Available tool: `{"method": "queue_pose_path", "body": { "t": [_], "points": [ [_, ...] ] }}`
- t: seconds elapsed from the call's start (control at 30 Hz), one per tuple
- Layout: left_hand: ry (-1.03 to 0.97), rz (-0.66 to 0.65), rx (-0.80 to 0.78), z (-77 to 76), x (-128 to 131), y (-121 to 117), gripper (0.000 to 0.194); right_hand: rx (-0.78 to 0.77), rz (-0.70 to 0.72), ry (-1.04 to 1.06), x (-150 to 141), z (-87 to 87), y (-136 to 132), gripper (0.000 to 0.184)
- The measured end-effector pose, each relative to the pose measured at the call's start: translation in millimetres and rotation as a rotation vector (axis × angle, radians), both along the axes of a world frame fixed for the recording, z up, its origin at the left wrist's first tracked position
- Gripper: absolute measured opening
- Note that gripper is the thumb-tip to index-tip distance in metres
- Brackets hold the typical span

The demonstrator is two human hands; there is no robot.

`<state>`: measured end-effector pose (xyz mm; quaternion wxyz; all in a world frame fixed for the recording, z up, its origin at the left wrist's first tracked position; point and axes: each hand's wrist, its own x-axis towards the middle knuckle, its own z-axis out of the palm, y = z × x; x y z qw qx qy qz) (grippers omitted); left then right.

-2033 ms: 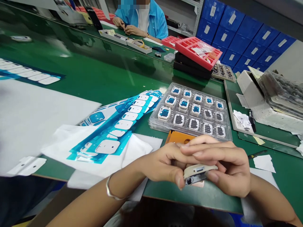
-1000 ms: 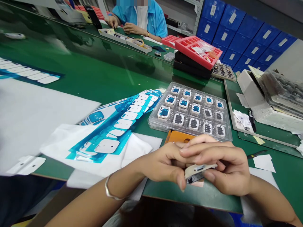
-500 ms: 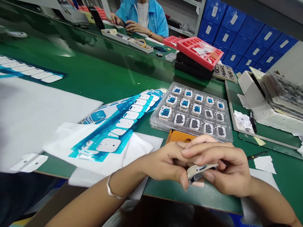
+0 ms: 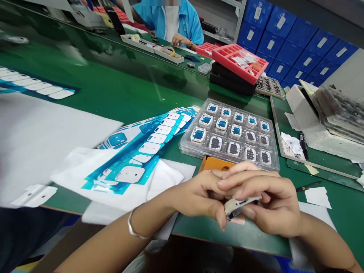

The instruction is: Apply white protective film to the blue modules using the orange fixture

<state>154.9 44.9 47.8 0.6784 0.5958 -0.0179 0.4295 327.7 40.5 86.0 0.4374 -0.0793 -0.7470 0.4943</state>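
My left hand (image 4: 197, 199) and my right hand (image 4: 263, 199) come together over the green bench, both pinching a small beige device casing (image 4: 242, 206). A narrow slot shows on its edge, and my fingers hide most of it. A silver bangle (image 4: 135, 226) circles my left wrist. Just beyond my fingers lies an orange plastic piece (image 4: 214, 163), partly covered by them. Further off stands a clear blister tray (image 4: 229, 134) holding several white-framed parts with blue or dark centres. Left of my hands, blue-and-white film sheets (image 4: 142, 159) lie on white paper.
A co-worker in a blue smock (image 4: 170, 22) sits across the green bench (image 4: 113, 76). Red trays on black cases (image 4: 236, 64) stand beyond the blister tray. To the right are a white box of stacked trays (image 4: 321, 121), a marker and blue bins.
The beige casing has tilted slightly in my fingers. The co-worker's hands have shifted, with one now out of view. My view has moved a little.
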Motion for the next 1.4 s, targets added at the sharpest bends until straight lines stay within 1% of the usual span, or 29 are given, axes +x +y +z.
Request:
{"method": "queue_pose_path", "body": {
  "t": [0.2,0.4,0.57,0.7,0.97,1.1,1.23,1.4],
  "points": [
    [0.0,0.029,-0.005,-2.8,-0.7,-2.6,0.051,0.009,-0.015,-0.003,-1.2,-1.5,-0.1,0.042],
    [0.006,0.031,-0.042,-0.3,-0.2,-3.7,0.046,0.002,-0.023,-0.026,-0.2,-0.2,-0.9,0.033],
    [0.013,0.016,-0.051,0.0,-0.2,-3.7,0.047,-0.008,-0.029,-0.038,0.1,0.8,-1.5,0.034],
    [0.03,0.022,-0.075,0.3,-0.2,-4.3,0.043,0.001,-0.032,-0.041,0.5,0.5,-1.0,0.032],
    [0.046,0.02,-0.089,-0.6,-1.3,-4.8,0.034,0.001,-0.025,-0.043,0.3,0.8,-0.5,0.034],
    [0.075,0.033,-0.147,-1.8,-0.7,-5.8,0.03,0.001,-0.037,-0.034,0.0,1.2,-1.5,0.033],
    [0.055,0.009,-0.198,-1.7,0.9,-7.4,0.026,-0.015,-0.043,-0.021,-0.7,1.0,-2.3,0.031],
    [0.056,0.018,-0.18,-3.1,2.2,-7.2,0.033,-0.002,-0.068,-0.025,-2.8,0.4,-3.1,0.028]
  ]
}}
